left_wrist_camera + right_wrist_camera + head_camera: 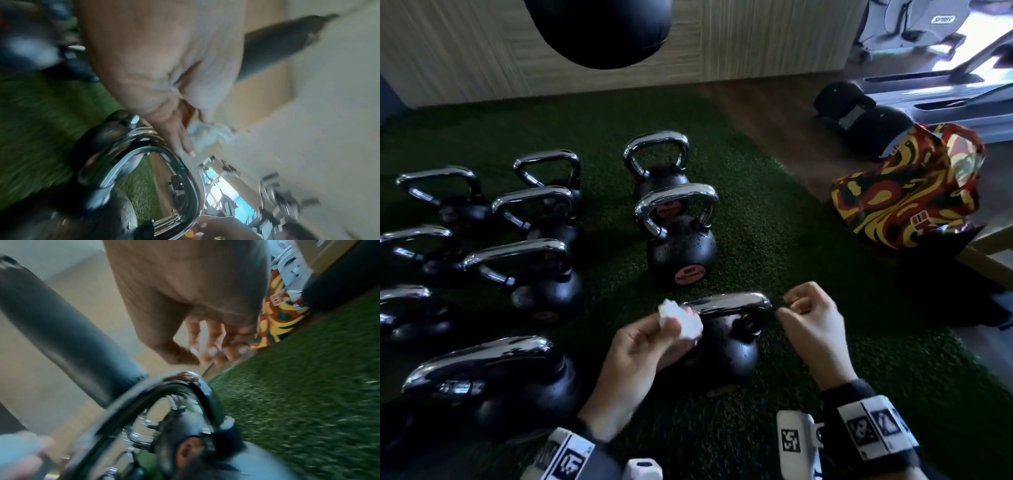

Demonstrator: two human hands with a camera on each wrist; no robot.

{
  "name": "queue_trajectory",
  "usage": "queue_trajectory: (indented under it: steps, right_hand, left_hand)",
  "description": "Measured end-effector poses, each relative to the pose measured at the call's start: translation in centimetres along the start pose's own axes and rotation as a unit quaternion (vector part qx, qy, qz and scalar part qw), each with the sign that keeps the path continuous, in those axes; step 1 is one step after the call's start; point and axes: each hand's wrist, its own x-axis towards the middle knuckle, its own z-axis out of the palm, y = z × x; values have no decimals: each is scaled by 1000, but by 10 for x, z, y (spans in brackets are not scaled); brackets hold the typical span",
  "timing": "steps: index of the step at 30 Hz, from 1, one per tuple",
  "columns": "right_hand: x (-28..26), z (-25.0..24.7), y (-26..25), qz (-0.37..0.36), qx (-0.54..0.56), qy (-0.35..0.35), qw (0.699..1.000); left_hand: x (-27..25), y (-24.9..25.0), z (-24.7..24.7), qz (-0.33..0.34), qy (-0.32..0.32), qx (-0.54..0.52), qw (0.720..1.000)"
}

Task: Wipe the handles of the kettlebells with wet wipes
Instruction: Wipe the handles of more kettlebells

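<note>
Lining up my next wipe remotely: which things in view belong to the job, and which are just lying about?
Part of the job:
- wet wipe, held in the left hand
- nearest kettlebell, its chrome handle between the hands
- right hand, curled by the handle's end
- other kettlebells on the turf

Lying about:
- patterned bag
- punching bag
- black caps
- treadmill
</note>
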Motion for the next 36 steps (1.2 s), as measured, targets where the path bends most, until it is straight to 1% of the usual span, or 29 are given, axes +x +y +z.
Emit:
queue_trajectory:
  steps: [1,2,3,4,5,6,7,9,12,13,14,17,18,21,23,24,26,28,30,31,33,36]
  right_hand:
    - [4,5,15,41,-42,-51,997]
    - [6,12,29,63,-73,-113,989]
    - [7,20,42,68,-87,-166,980]
    - [6,30,51,66,-84,-196,975]
    - [3,40,55,63,-73,-204,974]
    - [1,49,58,60,-61,-194,977]
    - [-1,57,58,56,-54,-171,982]
    - [-1,65,58,49,-46,-125,990]
    - [2,71,65,43,-34,-109,993]
    - [3,71,67,43,-31,-109,993]
    - [3,72,69,44,-28,-109,993]
    - [4,72,70,47,-11,-117,992]
    - [5,71,71,48,-7,-120,992]
    - [6,70,70,49,-1,-124,991]
    - [6,71,70,55,4,-124,991]
    - [6,71,70,57,6,-124,991]
    - [6,72,72,54,11,-125,991]
    - [5,70,71,58,26,-126,990]
    - [3,70,71,60,38,-125,990]
    - [3,70,70,61,42,-121,990]
    - [3,71,72,60,60,-105,991]
    - [4,73,75,53,74,-97,991]
  left_hand:
    - [2,6,4,72,40,50,995]
    - [3,12,9,140,69,125,980]
    - [6,13,14,200,90,211,953]
    - [10,11,19,245,107,289,919]
    - [16,8,24,276,114,356,886]
    - [23,3,27,293,106,409,858]
    - [30,-1,31,291,89,449,840]
    - [41,-14,35,262,59,503,822]
    - [39,-23,33,276,50,544,791]
    - [34,-25,28,278,57,542,791]
    - [30,-25,20,271,78,531,799]
    - [23,-31,-12,231,174,464,837]
    - [20,-35,-20,228,186,445,846]
    - [10,-47,-22,244,174,404,864]
    - [8,-55,-16,243,198,362,878]
    - [9,-60,-13,225,218,323,893]
    - [10,-70,-7,170,250,224,927]
    - [11,-86,-1,110,278,139,944]
    - [11,-102,5,62,305,66,948]
    - [10,-110,8,55,309,52,948]
    - [7,-115,12,65,306,69,947]
    - [6,-119,12,109,300,148,936]
